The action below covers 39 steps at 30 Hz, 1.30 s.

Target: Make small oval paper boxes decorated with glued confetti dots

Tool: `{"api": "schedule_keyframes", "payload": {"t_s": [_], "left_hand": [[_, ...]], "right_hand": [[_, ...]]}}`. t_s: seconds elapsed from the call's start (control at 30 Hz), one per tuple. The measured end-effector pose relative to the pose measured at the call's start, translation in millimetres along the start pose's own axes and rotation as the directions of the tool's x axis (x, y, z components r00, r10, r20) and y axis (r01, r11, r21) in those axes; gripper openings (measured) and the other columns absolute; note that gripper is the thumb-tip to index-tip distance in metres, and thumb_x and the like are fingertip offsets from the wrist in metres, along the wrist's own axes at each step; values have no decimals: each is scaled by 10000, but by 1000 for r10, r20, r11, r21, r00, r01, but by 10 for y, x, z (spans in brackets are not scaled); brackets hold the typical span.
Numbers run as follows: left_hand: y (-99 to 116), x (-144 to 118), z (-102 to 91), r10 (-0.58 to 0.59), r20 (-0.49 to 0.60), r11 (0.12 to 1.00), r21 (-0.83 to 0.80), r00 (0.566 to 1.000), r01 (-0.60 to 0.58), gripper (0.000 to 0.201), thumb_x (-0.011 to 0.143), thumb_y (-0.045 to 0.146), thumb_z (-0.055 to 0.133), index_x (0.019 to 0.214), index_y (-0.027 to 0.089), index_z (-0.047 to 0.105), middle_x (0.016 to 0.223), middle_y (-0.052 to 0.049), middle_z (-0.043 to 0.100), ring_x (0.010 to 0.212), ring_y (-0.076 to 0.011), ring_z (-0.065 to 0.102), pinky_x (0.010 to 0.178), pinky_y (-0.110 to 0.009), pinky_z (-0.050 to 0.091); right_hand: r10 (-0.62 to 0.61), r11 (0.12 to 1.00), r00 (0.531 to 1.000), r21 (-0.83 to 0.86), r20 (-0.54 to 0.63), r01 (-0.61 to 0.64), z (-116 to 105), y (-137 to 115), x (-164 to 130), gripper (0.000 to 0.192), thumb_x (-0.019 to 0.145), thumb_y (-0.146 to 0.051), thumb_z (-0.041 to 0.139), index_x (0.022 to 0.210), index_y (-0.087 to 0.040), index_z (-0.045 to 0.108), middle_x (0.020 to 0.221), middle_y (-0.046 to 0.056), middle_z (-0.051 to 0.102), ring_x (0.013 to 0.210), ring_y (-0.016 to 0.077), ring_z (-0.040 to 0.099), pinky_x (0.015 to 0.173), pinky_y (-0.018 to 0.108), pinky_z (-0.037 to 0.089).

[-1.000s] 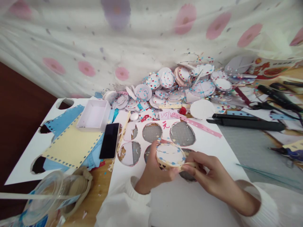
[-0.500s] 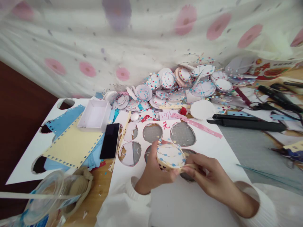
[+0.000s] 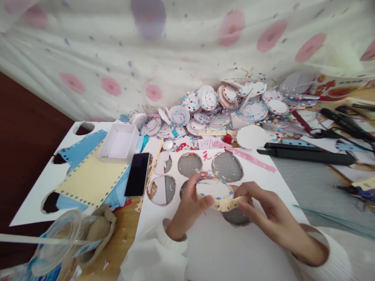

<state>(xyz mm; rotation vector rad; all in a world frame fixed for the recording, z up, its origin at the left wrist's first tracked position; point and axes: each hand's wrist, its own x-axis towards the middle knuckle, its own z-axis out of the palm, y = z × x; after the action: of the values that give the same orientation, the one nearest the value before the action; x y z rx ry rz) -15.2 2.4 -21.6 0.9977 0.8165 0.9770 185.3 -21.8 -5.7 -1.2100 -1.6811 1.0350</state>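
Observation:
My left hand (image 3: 191, 207) grips a round white paper piece (image 3: 213, 189) with coloured bits round its edge, thumb at the near rim. A yellow paper strip (image 3: 227, 205) with dark punched marks runs along the near side of that piece. Its right end is pinched between the thumb and fingers of my right hand (image 3: 260, 207). Both hands are above a white sheet (image 3: 164, 234) with large round holes cut in it. Through the holes a grey gridded mat (image 3: 227, 166) shows.
Behind lies a heap of decorated paper discs (image 3: 208, 101). To the left are a white box (image 3: 118, 142), a black phone (image 3: 136, 174), yellow paper (image 3: 90, 175) and a clear plastic cup (image 3: 57, 242). At the right are a long black tool (image 3: 307, 154) and scissors (image 3: 356, 191).
The round piece has tilted flatter, and more of the yellow strip shows along its near side. My right hand has moved slightly right, while my left thumb now presses the near rim.

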Motion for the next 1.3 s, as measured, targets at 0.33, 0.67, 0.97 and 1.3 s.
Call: {"api": "schedule_keyframes", "payload": {"t_s": [0.33,0.67,0.97,1.3], "left_hand": [[-39,-25,-71,34,32,999,-20,999,-33,660,714,624,703,1226,221,602,1281,-126,588,1208,-328,540,1002,-440,458],[75,-58,6,3,186,997,-76,983,12,686,750,624,662,1308,241,549,1293,-154,607,1164,-324,594,976,-436,483],[10,-99,-39,-23,228,987,-149,973,58,642,755,579,696,1298,259,572,1414,-122,503,1261,-339,515,1048,-471,423],[17,-140,-56,-17,270,990,-132,963,55,811,678,705,670,1303,199,569,1329,-170,558,1274,-391,482,1059,-514,393]], "right_hand": [[96,980,995,171,20,-98,-28,109,-22,273,910,-430,563,734,-222,543,703,-11,526,664,145,484,605,269,385],[87,964,994,245,64,-100,4,95,-25,308,879,-485,594,721,-221,580,703,3,547,678,156,484,585,267,390],[56,970,998,239,-12,-52,42,97,-31,401,788,-589,660,668,-219,562,662,-3,564,659,165,511,602,285,403],[91,895,990,428,105,-128,86,104,-9,455,680,-596,758,809,-241,505,770,-28,538,706,147,496,598,246,396]]}}
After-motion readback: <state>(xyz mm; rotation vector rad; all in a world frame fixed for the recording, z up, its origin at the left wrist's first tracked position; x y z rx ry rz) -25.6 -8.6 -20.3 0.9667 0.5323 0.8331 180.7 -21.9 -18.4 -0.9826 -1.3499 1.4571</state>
